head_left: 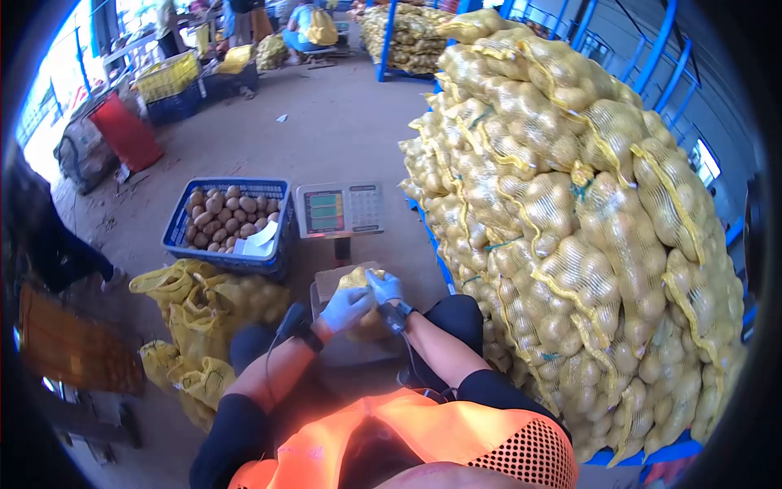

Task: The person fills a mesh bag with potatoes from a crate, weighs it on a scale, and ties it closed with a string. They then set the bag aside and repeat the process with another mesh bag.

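Both hands wear pale blue gloves and meet at the top of a yellow mesh bag (366, 326) resting on the scale platform (327, 285). My left hand (347, 309) is closed on the bag's left side. At the right of the bag's neck, my right hand (384, 288) has its fingers closed on the mesh. The fingertips partly hide the neck. Just beyond stands the scale's display panel (340, 209). A blue crate (283, 255) of loose potatoes (224, 216) with white paper (259, 240) on top is left of the scale.
Filled yellow mesh sacks (554, 220) are piled high on a blue-framed pallet close at the right. More mesh bags (204, 318) stand at my left. A person in dark clothes (53, 228) is at the far left. Crates (169, 77) and other people are farther back.
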`<action>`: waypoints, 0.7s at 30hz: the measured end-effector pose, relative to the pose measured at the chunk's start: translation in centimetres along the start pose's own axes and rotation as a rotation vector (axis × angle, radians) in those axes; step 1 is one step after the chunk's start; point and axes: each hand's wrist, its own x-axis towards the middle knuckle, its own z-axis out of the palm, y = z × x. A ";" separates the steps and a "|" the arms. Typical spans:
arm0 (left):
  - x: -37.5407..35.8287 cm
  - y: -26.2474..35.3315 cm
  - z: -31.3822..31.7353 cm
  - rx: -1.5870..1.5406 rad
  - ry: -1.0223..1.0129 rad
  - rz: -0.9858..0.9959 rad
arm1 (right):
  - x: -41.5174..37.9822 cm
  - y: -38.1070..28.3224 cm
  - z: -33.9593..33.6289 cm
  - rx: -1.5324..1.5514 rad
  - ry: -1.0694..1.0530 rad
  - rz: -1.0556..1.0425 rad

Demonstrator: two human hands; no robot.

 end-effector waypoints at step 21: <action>-8.5 -5.6 6.1 -0.798 -0.020 -0.461 | -13.6 -18.0 -2.5 0.343 -0.354 -0.172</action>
